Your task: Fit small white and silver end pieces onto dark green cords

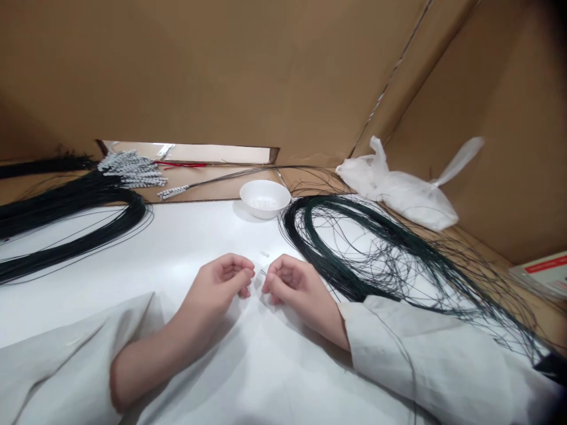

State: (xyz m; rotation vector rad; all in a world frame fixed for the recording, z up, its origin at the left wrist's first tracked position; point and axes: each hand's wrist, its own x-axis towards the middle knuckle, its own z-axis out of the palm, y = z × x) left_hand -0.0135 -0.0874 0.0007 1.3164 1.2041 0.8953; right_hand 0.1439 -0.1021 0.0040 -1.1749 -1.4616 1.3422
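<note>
My right hand (295, 282) is closed in a pinch on a thin black wire (263, 272), whose tip sticks out to the left from the fingers. A dark strand trails over the right sleeve. Just to the left, and apart from it, my left hand (224, 278) has thumb and fingers curled together. What lies between those fingertips is too small to make out. A tiny white piece (264, 254) rests on the table just beyond both hands. Behind it stands a white bowl (254, 208) with small pale bits inside.
At right lies a loose coil of dark wires (325, 260), its stray ends spreading. Black wire bundles (66, 200) with white-wrapped ends (130, 168) lie at left. White plastic bags (411, 195) sit back right. Cardboard walls (221, 77) enclose the white table (186, 236).
</note>
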